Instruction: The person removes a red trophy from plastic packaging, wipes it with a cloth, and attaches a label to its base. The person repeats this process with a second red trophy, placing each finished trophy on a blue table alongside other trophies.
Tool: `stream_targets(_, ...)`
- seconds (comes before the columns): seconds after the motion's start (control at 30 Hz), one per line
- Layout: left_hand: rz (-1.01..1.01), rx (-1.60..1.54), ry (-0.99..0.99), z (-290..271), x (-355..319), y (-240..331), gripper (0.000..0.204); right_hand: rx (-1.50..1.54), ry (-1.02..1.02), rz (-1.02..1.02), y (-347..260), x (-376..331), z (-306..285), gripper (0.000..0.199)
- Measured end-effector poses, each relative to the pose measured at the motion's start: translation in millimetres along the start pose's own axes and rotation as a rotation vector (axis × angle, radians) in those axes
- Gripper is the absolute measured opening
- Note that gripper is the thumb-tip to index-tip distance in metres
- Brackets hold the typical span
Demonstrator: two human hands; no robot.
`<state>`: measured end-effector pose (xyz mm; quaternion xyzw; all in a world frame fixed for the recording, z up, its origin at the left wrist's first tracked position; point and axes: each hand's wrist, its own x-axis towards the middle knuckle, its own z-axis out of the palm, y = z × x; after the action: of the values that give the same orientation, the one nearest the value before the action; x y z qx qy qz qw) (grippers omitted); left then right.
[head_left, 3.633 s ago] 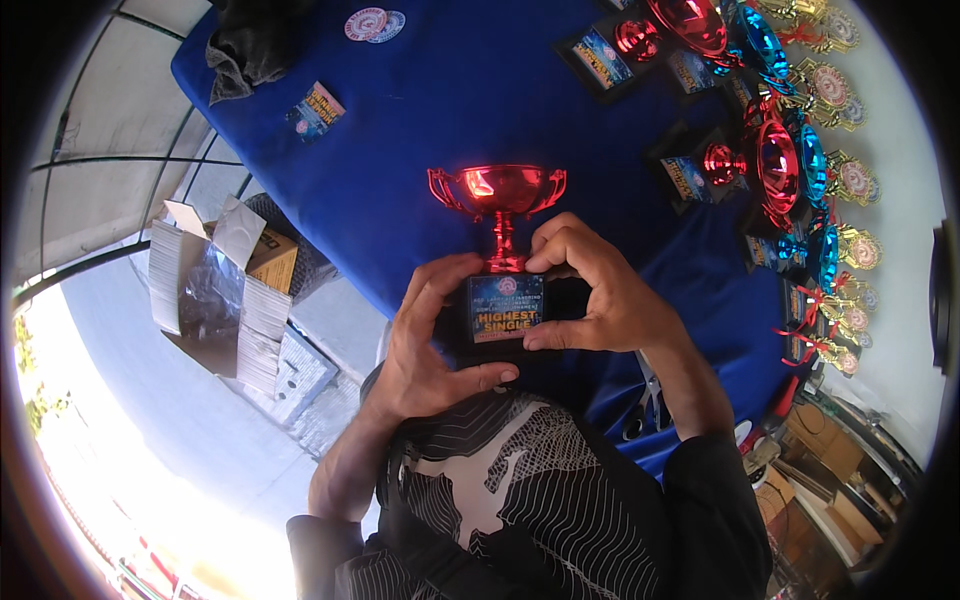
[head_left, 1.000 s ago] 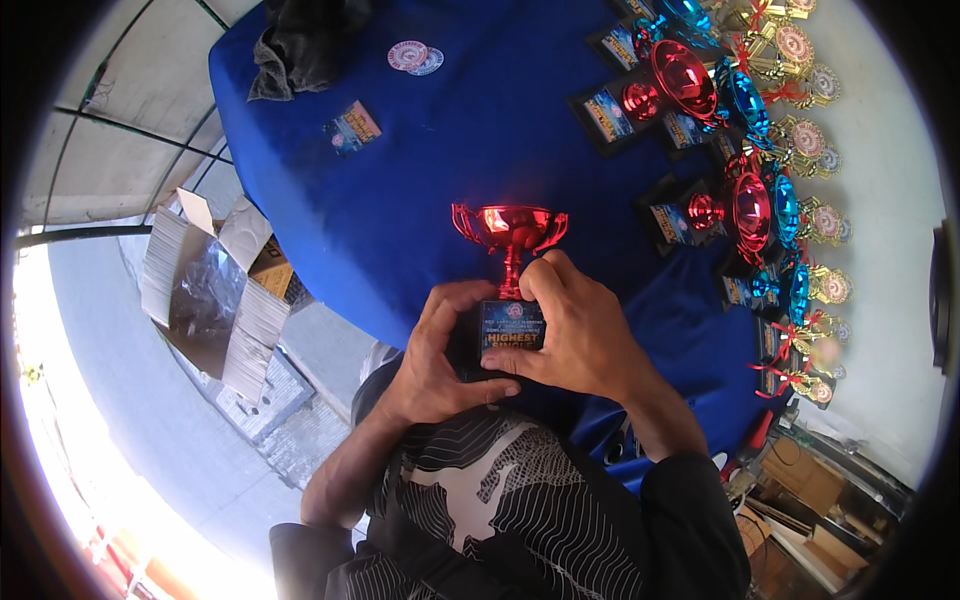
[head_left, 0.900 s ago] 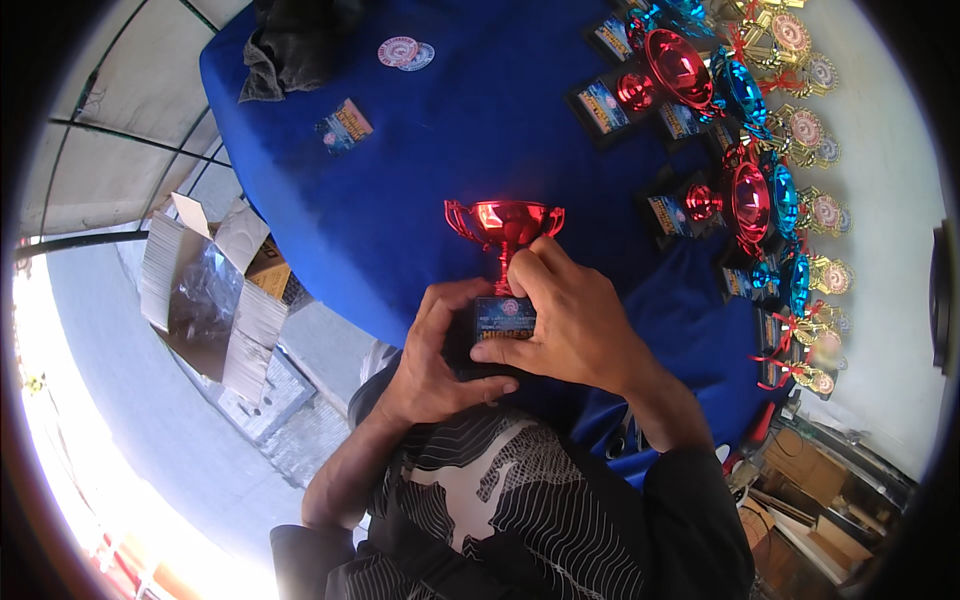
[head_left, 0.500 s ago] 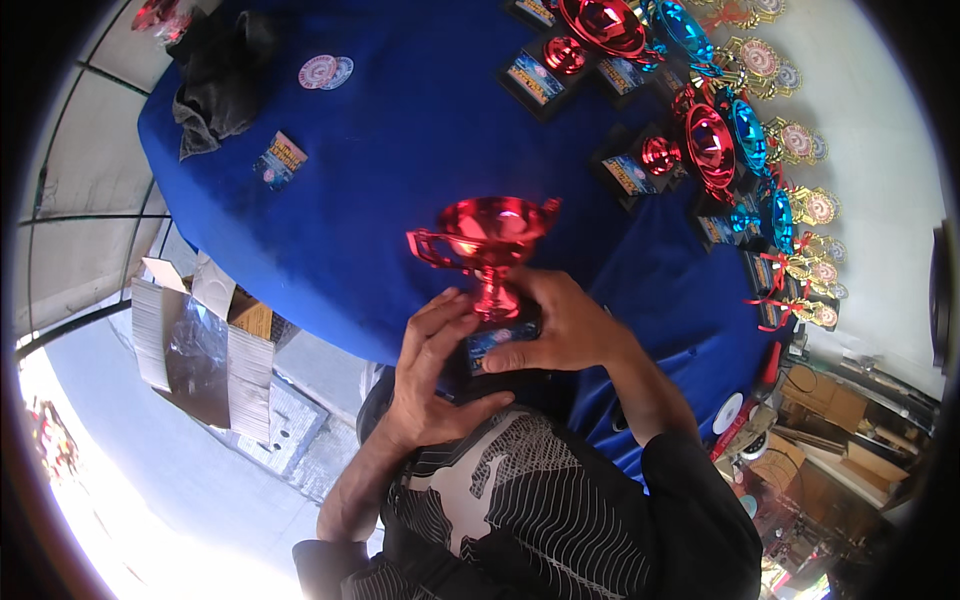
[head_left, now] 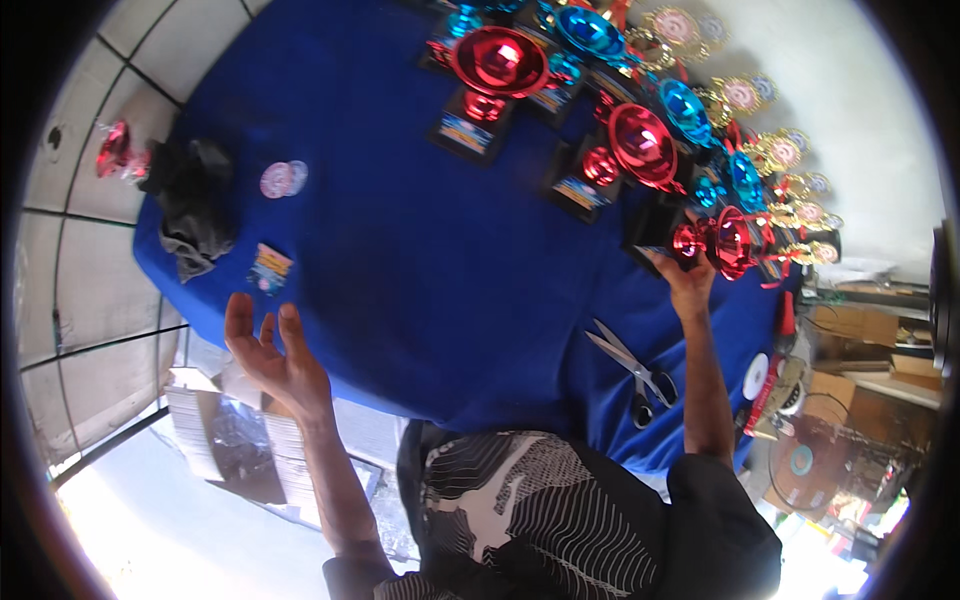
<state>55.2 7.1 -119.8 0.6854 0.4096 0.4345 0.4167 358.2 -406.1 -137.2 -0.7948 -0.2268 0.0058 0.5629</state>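
Note:
At the right of the blue-covered table, my right hand point(head_left: 690, 280) is closed on the base of a shiny red trophy cup point(head_left: 733, 243). That trophy stands at the near end of a row of red cups, beside another red trophy point(head_left: 642, 146) and a blue trophy point(head_left: 746, 180). My left hand point(head_left: 285, 365) is empty over the left table edge, fingers spread and raised. Just beyond its fingertips lies a small printed label point(head_left: 270, 268). Two overlapping round stickers point(head_left: 282, 180) rest farther back.
Scissors point(head_left: 635, 370) lie partly spread on the blue cloth point(head_left: 430, 270) near my right forearm. Gold trophies point(head_left: 785, 152) line the wall side. A black cloth or bag point(head_left: 190, 200) sits at the far left. An opened cardboard box point(head_left: 195, 430) stands below the left edge.
My right hand has carried the red trophy from in front of me to the row at the right. My left hand has let go of it and moved left toward the label.

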Motion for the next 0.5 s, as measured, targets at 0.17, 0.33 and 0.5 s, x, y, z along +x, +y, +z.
stream_targets(0.17,0.098,0.201,0.224,-7.3,74.2,-7.1,0.082,0.209,0.023,-0.064,14.7,9.7,12.5,0.067)
stream_targets(0.33,0.318,0.399,0.199,-14.3,158.4,-75.0,0.104,0.049,0.019,-0.033,-4.7,-2.2,17.1,0.054)
stream_targets(0.5,0.816,0.830,0.644,-20.1,257.9,-76.0,0.098,-0.404,0.389,-0.081,-40.5,-42.8,18.7,0.076)
